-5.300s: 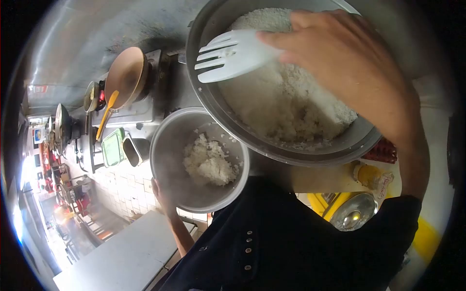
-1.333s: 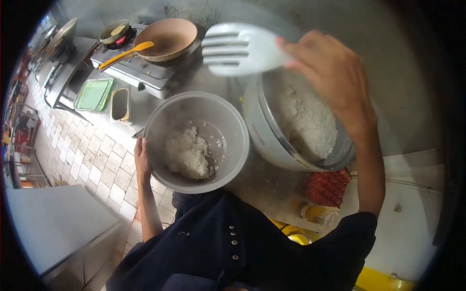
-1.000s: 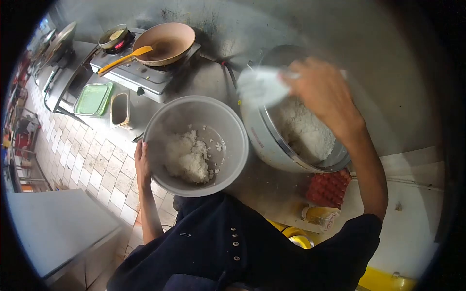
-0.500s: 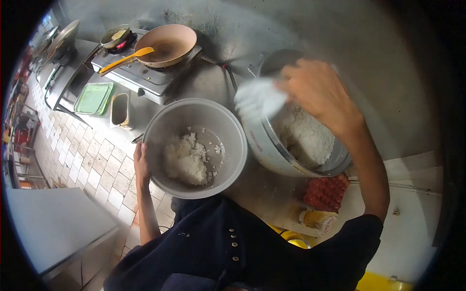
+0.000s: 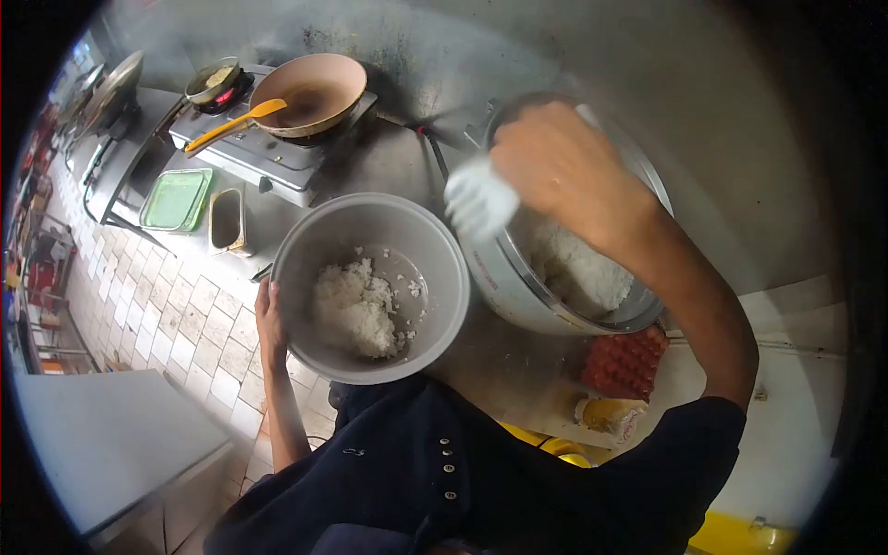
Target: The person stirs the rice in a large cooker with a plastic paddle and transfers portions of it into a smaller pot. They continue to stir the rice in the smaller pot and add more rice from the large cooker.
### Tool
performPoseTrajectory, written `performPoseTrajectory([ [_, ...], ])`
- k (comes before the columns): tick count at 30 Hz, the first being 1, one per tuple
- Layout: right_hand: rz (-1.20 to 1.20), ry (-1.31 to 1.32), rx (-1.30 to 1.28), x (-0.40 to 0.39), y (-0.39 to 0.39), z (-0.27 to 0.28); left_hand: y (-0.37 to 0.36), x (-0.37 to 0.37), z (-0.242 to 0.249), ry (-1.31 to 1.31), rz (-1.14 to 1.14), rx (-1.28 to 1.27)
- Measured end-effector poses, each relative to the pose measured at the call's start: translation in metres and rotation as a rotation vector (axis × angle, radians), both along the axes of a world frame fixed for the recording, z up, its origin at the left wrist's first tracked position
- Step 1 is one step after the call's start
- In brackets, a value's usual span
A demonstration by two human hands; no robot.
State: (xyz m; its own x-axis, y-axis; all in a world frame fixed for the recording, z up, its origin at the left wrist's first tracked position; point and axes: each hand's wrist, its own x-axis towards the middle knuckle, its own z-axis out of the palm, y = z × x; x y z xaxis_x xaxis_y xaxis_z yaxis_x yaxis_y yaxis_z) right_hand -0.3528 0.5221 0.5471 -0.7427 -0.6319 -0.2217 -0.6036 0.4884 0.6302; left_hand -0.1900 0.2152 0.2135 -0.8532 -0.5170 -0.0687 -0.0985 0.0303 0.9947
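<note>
A deep grey pot [image 5: 425,231] tilts toward me, with a mound of white rice [image 5: 356,310] and loose grains in its bottom. My left hand [image 5: 269,319] grips the pot's left rim, fingers on the outside. To the right stands a large rice cooker [image 5: 518,301] with more cooked rice [image 5: 587,268] inside. Over its near-left rim, my right hand [image 5: 564,166] is closed on a white rice scoop [image 5: 481,199]. Motion blurs the scoop, and my fingers hide its handle.
A stove [image 5: 245,148] at the back left bears a wide pan [image 5: 319,92] with an orange spatula [image 5: 268,108] and a small pan [image 5: 211,81]. A green-rimmed container [image 5: 176,199] and a metal tin [image 5: 227,222] sit nearer. Red egg trays [image 5: 624,361] and a yellow-labelled jar [image 5: 606,414] lie right.
My right hand has shifted slightly left and up over the cooker, with the scoop tipping more downward. My left hand keeps its hold on the pot rim.
</note>
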Motion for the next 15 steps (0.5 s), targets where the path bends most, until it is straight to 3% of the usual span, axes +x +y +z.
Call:
performPoseTrajectory([
  [2,0.321,-0.219,-0.247,0.007,-0.002,0.006,-0.002,0.000,0.000,-0.006,0.008,-0.015],
  [3,0.557,-0.148,-0.500,0.003,0.000,0.000,-0.001,0.001,0.006,-0.030,-0.011,-0.022],
  [6,0.615,0.054,-0.685,-0.008,0.007,0.016,0.002,0.003,0.005,-0.053,-0.024,-0.007],
  [7,0.621,0.054,-0.686,-0.004,0.004,0.028,0.000,0.002,0.005,-0.032,-0.023,0.002],
  [9,0.306,0.208,-0.459,0.005,0.002,0.047,0.000,0.001,0.004,-0.031,-0.004,0.000],
  [13,0.389,0.252,-0.493,-0.012,0.020,0.021,-0.002,0.001,-0.001,-0.037,0.008,-0.028],
  [15,0.233,0.276,-0.275,-0.015,0.012,-0.006,-0.004,0.002,-0.004,-0.024,-0.011,-0.002],
])
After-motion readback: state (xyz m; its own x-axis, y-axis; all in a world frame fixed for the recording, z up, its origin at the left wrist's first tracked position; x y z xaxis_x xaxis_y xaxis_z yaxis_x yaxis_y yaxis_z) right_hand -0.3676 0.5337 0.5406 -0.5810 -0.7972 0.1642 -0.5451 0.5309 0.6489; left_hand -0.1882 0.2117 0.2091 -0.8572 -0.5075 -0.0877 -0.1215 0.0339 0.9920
